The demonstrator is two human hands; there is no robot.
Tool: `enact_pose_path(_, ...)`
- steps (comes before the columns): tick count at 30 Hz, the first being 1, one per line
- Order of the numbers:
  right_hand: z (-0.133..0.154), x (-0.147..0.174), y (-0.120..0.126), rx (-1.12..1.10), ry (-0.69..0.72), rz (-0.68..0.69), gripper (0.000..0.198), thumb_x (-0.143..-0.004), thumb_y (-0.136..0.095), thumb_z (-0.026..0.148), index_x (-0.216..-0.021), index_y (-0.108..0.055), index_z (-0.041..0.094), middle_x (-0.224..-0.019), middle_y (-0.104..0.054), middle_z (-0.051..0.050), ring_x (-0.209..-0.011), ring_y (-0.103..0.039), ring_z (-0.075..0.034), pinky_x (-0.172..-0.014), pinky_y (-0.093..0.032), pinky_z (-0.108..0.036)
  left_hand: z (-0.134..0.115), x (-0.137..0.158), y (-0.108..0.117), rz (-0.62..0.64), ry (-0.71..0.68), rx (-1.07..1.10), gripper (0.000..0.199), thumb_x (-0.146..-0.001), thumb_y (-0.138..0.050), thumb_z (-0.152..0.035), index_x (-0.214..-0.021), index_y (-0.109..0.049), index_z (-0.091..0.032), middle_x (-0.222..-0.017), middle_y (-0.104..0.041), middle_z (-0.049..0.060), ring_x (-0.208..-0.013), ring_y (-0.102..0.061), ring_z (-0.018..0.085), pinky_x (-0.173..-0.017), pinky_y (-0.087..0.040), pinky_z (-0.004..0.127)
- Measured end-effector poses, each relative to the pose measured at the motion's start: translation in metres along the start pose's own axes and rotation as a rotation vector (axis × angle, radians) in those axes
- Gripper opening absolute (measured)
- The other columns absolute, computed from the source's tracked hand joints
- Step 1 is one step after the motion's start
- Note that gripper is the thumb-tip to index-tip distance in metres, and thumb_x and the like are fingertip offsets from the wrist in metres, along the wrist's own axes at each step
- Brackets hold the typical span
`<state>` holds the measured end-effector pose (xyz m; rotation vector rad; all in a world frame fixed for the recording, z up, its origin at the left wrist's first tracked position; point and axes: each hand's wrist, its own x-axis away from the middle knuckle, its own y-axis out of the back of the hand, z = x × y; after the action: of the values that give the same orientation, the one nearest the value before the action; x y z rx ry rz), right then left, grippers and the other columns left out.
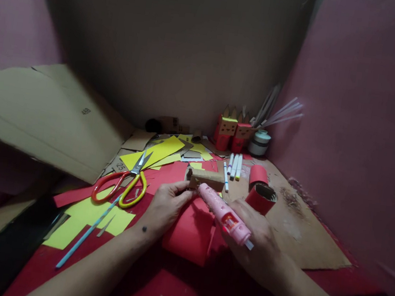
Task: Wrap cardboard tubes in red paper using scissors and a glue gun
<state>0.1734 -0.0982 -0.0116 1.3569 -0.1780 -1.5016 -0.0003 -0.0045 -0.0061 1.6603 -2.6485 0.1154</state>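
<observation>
left hand (165, 204): pinched on small cardboard piece (194, 182) | right hand (254, 227): wrapped round pink glue gun (217, 205) | both midway between red table (162, 285) side edges | possible burn if nozzle (202, 187) slips toward left fingers (184, 197)

We'd call this dim: yellow paper (166, 153) reads brightest, the back wall (174, 44) falls to murky grey, light source unclear to us. Heavy shadow under the cardboard panel (43, 114); tiny red glow on the glue gun (228, 219). We note soft detail, side walls (360, 115) stretched wide-angle.
</observation>
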Motion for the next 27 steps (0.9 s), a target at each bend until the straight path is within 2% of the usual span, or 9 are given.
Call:
enact_pose_path(6, -0.0031, 0.0035, -0.0032, -0.025, -0.02, 0.005, 0.009, -0.086, -0.044, 0.018, -0.081, -0.052, 0.017, -0.071, -0.055, -0.006, -0.062, -0.048, -0.017, -0.053, -0.039, -0.031, 0.0023, -0.0023, 0.0012, 0.003, -0.014, -0.016, 0.033, -0.072, -0.067, -0.032, -0.102, -0.073, -0.02, -0.094, -0.075, 0.003, -0.082, -0.068, 0.027, -0.069, -0.052, 0.032)
enact_pose_path(12, -0.001, 0.0021, -0.0051, -0.03, 0.002, 0.014, 0.008, -0.085, -0.044, 0.016, -0.08, -0.05, 0.017, -0.071, -0.054, -0.005, -0.062, -0.047, -0.016, -0.053, -0.037, -0.031, 0.0024, -0.0016, -0.0008, 0.021, -0.043, 0.018, 0.032, -0.071, -0.069, -0.032, -0.1, -0.073, -0.02, -0.102, -0.073, 0.003, -0.097, -0.064, 0.028, -0.079, -0.05, 0.031)
enact_pose_path(19, -0.0005, 0.0016, -0.0032, -0.022, -0.006, -0.02, 0.011, -0.086, -0.045, 0.018, -0.077, -0.051, 0.016, -0.069, -0.054, -0.006, -0.06, -0.047, -0.016, -0.052, -0.038, -0.03, 0.0015, -0.0021, 0.0013, -0.005, -0.001, 0.009, 0.039, -0.068, -0.072, -0.038, -0.102, -0.073, -0.018, -0.085, -0.076, 0.005, -0.085, -0.067, 0.029, -0.067, -0.052, 0.032)
enact_pose_path(27, -0.0019, 0.0091, 0.0031, 0.036, -0.078, -0.022, 0.014, -0.086, -0.043, 0.019, -0.08, -0.055, 0.016, -0.07, -0.056, -0.006, -0.061, -0.052, -0.017, -0.055, -0.043, -0.031, 0.0024, -0.0026, 0.0027, 0.005, -0.015, -0.031, 0.041, -0.073, -0.068, -0.038, -0.109, -0.069, -0.019, -0.093, -0.076, 0.005, -0.091, -0.067, 0.028, -0.076, -0.052, 0.034)
